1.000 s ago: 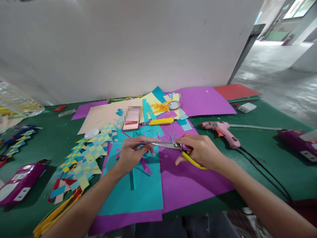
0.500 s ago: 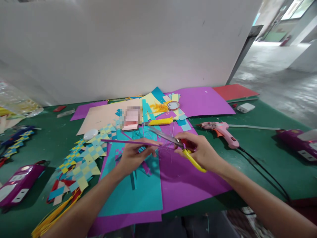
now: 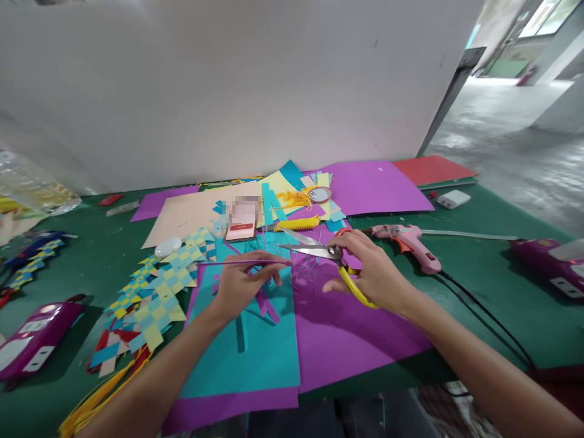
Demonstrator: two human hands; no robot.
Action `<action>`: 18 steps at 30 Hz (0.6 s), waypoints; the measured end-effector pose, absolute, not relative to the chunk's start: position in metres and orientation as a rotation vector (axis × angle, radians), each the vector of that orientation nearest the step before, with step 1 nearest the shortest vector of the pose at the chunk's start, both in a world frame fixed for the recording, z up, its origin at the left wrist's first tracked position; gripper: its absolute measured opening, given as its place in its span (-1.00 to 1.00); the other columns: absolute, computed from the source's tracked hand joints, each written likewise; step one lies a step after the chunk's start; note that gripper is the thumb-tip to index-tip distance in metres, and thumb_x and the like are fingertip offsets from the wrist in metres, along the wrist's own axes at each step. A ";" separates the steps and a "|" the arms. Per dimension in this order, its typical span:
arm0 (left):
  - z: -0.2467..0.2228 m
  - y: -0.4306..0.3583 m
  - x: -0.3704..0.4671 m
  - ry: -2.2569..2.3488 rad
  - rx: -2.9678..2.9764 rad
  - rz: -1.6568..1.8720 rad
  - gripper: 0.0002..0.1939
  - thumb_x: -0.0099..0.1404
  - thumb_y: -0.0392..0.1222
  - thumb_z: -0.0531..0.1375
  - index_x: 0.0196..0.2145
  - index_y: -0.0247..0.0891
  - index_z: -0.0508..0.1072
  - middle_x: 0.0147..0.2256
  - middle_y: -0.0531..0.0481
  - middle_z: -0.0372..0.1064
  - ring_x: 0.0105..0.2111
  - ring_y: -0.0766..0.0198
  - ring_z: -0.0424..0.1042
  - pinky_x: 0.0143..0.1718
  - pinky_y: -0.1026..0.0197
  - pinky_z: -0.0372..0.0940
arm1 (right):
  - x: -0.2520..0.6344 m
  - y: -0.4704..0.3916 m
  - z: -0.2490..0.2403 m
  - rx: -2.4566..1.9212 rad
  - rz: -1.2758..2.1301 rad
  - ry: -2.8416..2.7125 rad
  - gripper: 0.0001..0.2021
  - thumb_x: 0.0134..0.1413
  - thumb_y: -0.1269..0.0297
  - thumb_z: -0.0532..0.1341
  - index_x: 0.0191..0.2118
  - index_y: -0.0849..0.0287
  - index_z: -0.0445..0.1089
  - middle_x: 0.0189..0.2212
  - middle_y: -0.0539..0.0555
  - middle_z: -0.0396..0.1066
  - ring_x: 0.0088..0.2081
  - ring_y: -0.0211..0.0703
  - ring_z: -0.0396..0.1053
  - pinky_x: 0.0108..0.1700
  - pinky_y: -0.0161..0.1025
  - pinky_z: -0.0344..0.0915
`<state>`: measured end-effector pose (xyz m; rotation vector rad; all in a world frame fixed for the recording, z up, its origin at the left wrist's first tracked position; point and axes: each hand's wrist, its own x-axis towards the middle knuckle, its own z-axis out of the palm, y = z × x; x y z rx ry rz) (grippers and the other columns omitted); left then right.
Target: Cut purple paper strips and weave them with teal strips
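Note:
Between the fingers of my left hand (image 3: 246,283) lies a thin purple paper strip (image 3: 228,262), stretching out to the left. My right hand (image 3: 365,264) grips a pair of scissors (image 3: 314,248) with yellow and red handles. Their blades are parted and point left, just above the strip's right end and apart from it. Under both hands are a teal sheet (image 3: 246,371) and a purple sheet (image 3: 347,340). Loose purple strips (image 3: 267,304) and fine cut slivers lie on them. A yellow-handled cutter (image 3: 296,224) is just beyond the blades.
A pink glue gun (image 3: 406,240) with a black cord lies to the right. Woven paper pieces (image 3: 164,286) and yellow tassels (image 3: 104,395) are at left. A phone (image 3: 241,225) lies at the back. Purple power strips (image 3: 41,340) flank the work.
The scissors have opened, and their blades have drawn away from the strip. My right thumb has spread downward from the fingers. My left hand still pinches the strip.

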<state>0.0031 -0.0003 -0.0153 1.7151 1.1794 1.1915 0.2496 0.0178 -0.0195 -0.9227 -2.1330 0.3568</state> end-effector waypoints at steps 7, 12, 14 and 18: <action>-0.018 0.000 0.004 1.215 1.778 1.166 -0.84 0.25 -0.22 0.19 -0.40 -0.25 0.57 -0.54 0.01 0.50 -0.56 0.29 0.47 -0.48 0.26 0.39 | 0.248 0.018 -0.031 -0.914 0.254 -2.314 -0.52 -0.01 -0.10 0.28 -0.13 0.22 0.36 -0.30 0.16 0.38 -0.26 -0.06 0.30 -0.19 -0.15 0.29; -0.019 -0.001 0.004 1.191 1.784 1.189 -0.88 0.21 -0.28 0.20 -0.40 -0.26 0.57 -0.56 0.03 0.49 -0.58 0.29 0.46 -0.51 0.26 0.37 | 0.244 0.016 -0.035 -0.953 0.182 -2.362 -0.54 0.03 -0.12 0.24 -0.17 0.21 0.38 -0.33 0.14 0.37 -0.31 -0.09 0.29 -0.25 -0.18 0.26; -0.020 -0.002 0.004 1.210 1.815 1.190 -0.86 0.21 -0.30 0.19 -0.41 -0.27 0.57 -0.59 0.03 0.48 -0.58 0.29 0.45 -0.51 0.26 0.35 | 0.243 0.016 -0.036 -0.955 0.161 -2.355 -0.53 0.03 -0.14 0.23 -0.18 0.22 0.39 -0.34 0.14 0.37 -0.32 -0.10 0.28 -0.27 -0.20 0.24; -0.022 -0.002 0.004 1.205 1.789 1.165 -0.84 0.22 -0.31 0.17 -0.39 -0.30 0.57 -0.57 0.01 0.48 -0.58 0.29 0.43 -0.53 0.26 0.33 | 0.242 0.015 -0.039 -0.928 0.132 -2.341 -0.51 0.05 -0.16 0.20 -0.19 0.24 0.40 -0.40 0.11 0.35 -0.38 -0.15 0.26 -0.33 -0.24 0.19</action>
